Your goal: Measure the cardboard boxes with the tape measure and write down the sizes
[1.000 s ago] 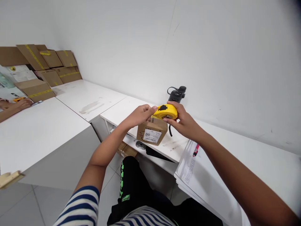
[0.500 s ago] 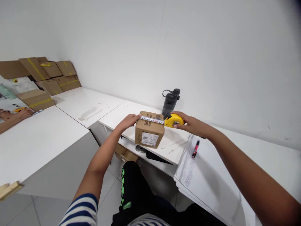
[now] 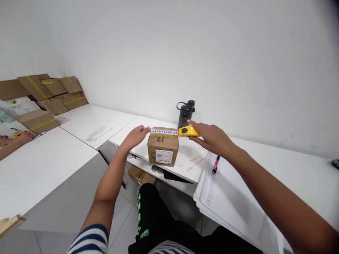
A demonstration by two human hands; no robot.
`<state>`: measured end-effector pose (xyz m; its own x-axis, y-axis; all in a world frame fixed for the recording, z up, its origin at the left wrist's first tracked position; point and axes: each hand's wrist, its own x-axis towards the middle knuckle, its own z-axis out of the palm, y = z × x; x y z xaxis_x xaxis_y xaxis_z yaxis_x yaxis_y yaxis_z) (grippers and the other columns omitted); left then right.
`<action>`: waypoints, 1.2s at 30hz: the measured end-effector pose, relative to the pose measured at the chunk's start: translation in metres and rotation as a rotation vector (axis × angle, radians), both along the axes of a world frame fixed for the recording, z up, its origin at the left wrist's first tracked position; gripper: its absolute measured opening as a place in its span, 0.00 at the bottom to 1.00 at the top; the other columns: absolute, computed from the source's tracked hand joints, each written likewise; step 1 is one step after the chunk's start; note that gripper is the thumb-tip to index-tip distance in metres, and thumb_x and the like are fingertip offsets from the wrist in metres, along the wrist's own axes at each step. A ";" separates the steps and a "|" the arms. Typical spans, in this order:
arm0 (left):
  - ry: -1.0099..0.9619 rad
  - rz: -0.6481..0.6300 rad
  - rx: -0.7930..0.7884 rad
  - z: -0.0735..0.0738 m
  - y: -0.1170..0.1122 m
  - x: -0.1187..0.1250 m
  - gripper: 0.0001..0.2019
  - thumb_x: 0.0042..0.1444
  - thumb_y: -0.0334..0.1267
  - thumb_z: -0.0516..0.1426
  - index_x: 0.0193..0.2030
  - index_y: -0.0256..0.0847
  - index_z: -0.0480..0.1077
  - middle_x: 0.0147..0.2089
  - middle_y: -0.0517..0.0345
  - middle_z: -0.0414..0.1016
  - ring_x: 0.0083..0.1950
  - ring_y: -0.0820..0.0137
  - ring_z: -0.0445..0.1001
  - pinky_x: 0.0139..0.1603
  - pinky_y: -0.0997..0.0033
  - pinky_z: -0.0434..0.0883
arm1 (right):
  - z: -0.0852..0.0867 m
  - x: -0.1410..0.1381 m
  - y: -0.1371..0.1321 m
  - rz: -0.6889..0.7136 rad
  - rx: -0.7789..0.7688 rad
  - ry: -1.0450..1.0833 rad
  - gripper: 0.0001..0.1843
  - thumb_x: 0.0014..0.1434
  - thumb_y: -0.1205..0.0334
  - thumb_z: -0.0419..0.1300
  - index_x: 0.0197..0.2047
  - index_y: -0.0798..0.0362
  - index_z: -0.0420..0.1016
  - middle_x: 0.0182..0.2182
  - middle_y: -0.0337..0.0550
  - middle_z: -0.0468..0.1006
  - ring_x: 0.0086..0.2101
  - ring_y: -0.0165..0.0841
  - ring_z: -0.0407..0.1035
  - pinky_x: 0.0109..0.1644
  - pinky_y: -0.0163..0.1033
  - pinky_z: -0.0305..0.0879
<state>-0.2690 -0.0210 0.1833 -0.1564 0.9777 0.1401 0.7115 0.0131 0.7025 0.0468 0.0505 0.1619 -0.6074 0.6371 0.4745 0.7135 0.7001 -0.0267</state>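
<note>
A small cardboard box [image 3: 162,147] with a white label on its front sits on the white desk near its front edge. Across the top of the box runs the blade of a yellow tape measure [image 3: 188,131], its printed numbers facing up. My right hand [image 3: 212,138] grips the tape measure's case just past the box's right side. At the box's upper left, my left hand [image 3: 137,137] is closed, thumb and fingers pinching the free end of the blade.
A dark water bottle [image 3: 185,114] stands behind the box. To the right, a red and black pen [image 3: 216,164] lies on a stack of large paper sheets [image 3: 235,197]. A computer mouse [image 3: 157,169] rests on the shelf below. Far left, a co-worker's hands [image 3: 22,139] are near stacked cardboard boxes [image 3: 74,100].
The tape measure's case has turned in my right hand, and the blade now lies further back along the box's top. The whole view has shifted slightly.
</note>
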 end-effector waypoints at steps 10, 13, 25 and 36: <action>-0.382 -0.345 0.026 -0.089 -0.114 0.130 0.23 0.60 0.61 0.48 0.24 0.45 0.55 0.23 0.61 0.58 0.26 0.69 0.57 0.29 0.67 0.58 | -0.087 0.028 -0.165 0.222 0.176 0.454 0.19 0.61 0.61 0.57 0.56 0.48 0.64 0.42 0.49 0.82 0.37 0.40 0.78 0.38 0.47 0.71; -0.542 -0.401 -0.010 -0.127 -0.114 0.155 0.24 0.59 0.65 0.44 0.29 0.46 0.59 0.28 0.59 0.62 0.30 0.67 0.62 0.32 0.65 0.63 | -0.127 0.023 -0.189 0.032 0.039 0.608 0.22 0.58 0.56 0.62 0.54 0.47 0.63 0.39 0.48 0.82 0.34 0.41 0.77 0.38 0.48 0.73; -0.674 -0.633 -0.141 -0.151 -0.015 0.196 0.31 0.51 0.64 0.57 0.47 0.36 0.68 0.41 0.51 0.73 0.40 0.66 0.72 0.41 0.68 0.70 | -0.117 0.108 -0.090 -0.079 -0.701 0.243 0.24 0.70 0.52 0.43 0.63 0.45 0.68 0.49 0.47 0.79 0.45 0.40 0.74 0.46 0.42 0.68; -0.577 -0.658 -0.237 -0.182 0.049 0.200 0.23 0.57 0.57 0.56 0.45 0.36 0.68 0.40 0.55 0.73 0.39 0.70 0.71 0.41 0.71 0.67 | -0.124 0.133 0.003 -0.538 -0.499 -0.011 0.21 0.65 0.67 0.48 0.59 0.53 0.70 0.46 0.56 0.77 0.44 0.46 0.73 0.44 0.45 0.61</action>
